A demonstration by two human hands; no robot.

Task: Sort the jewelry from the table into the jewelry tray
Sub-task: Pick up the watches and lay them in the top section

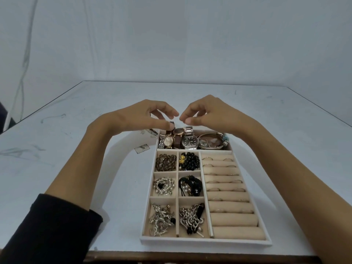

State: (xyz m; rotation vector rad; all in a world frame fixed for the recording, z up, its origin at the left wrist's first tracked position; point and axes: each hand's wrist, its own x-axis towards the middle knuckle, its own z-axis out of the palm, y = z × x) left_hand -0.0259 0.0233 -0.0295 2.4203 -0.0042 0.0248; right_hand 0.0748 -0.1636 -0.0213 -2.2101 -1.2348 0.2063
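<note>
The jewelry tray sits low and right of centre in the frame, on the pale counter, its near edge close to the counter's front lip. Its far, wide compartment holds several watches lying side by side and, to their right, bangles with a blue bead. Below, six small compartments hold brown beads, black beads, a pearl piece, black cord pieces, and silver chains in the nearest pair. The right side of the tray is a column of beige ring rolls with thin rings tucked between the upper ones.

Both hands hover over the tray's far end, above the watches. The left hand has its fingers curled, thumb and fingertips pinched near a dark brown watch strap that stands up just under them; whether it truly grips the strap cannot be told. The right hand is loosely curled, fingertips drawn toward the thumb, with nothing visible in it. The two hands' fingertips are near each other but apart.

On the counter left of the tray's far corner lie a partly hidden band and a small flat scrap.
</note>
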